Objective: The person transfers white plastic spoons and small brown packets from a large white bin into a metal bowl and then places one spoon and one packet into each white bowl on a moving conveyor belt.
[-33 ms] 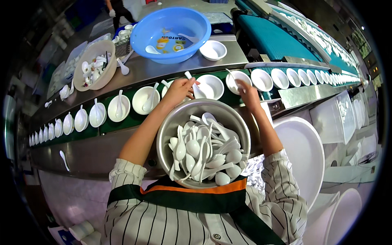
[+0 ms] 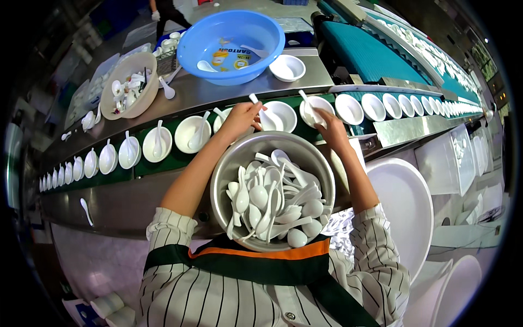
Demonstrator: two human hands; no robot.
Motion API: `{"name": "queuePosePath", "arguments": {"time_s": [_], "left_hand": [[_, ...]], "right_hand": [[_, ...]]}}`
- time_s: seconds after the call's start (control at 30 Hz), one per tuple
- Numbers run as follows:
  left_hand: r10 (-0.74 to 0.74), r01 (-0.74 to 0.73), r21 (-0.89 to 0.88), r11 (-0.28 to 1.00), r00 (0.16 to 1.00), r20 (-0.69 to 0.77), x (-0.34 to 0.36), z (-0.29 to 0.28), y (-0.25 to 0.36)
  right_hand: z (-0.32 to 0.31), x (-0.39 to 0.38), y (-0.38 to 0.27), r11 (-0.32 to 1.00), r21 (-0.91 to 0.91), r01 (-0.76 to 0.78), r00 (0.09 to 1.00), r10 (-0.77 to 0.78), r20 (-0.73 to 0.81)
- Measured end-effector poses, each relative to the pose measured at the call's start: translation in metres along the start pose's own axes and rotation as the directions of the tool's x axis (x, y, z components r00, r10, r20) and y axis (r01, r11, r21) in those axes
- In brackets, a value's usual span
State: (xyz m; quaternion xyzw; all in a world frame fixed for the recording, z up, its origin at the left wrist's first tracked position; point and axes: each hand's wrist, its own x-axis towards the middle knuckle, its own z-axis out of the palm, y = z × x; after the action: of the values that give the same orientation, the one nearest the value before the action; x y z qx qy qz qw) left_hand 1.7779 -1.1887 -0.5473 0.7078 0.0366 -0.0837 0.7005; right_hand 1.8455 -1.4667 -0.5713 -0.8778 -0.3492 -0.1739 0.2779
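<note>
My left hand (image 2: 239,120) pinches a white soup spoon (image 2: 267,121) at a white bowl (image 2: 283,116) on the green belt. The spoon's handle points up and away, and its scoop is over the bowl's near left side. My right hand (image 2: 331,128) has its fingers closed on another white soup spoon (image 2: 306,103), which leans in the bowl (image 2: 321,103) to the right. Between my forearms, against my apron, stands a steel basin (image 2: 219,188) heaped with white soup spoons (image 2: 258,197). Behind my left hand another bowl and spoon are partly hidden.
Bowls with spoons (image 2: 157,141) line the belt leftward; bowls without spoons (image 2: 349,109) line it rightward. Beyond stand a blue basin (image 2: 188,68), a lone bowl (image 2: 287,68) and a beige tub (image 2: 151,90). A loose spoon (image 2: 86,211) lies front left. A large white tub (image 2: 403,201) stands at right.
The spoon at my right hand now stands more upright, its handle showing higher. Several bowls with spoons have shifted slightly left along the belt. A person's legs at the back appear farther right.
</note>
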Motion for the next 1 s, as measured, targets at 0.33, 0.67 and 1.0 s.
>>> {"name": "queuePosePath", "arguments": {"time_s": [0.33, 0.67, 1.0], "left_hand": [[0.402, -0.03, 0.757, 0.652, 0.861, -0.312, -0.005, -0.009, 0.008], [-0.028, -0.331, 0.811, 0.483, 0.919, 0.392, -0.092, 0.025, 0.021], [-0.039, -0.286, 0.61, 0.739, 0.886, 0.462, -0.096, 0.018, 0.022]], "right_hand": [[-0.031, -0.016, -0.134, 0.851, -0.24, 0.466, 0.756, -0.242, 0.608], [-0.068, 0.02, -0.134, 0.998, 0.065, 0.002, 0.806, -0.04, 0.59], [0.005, 0.054, -0.032, 0.817, 0.418, -0.398, 0.909, 0.289, 0.301]]}}
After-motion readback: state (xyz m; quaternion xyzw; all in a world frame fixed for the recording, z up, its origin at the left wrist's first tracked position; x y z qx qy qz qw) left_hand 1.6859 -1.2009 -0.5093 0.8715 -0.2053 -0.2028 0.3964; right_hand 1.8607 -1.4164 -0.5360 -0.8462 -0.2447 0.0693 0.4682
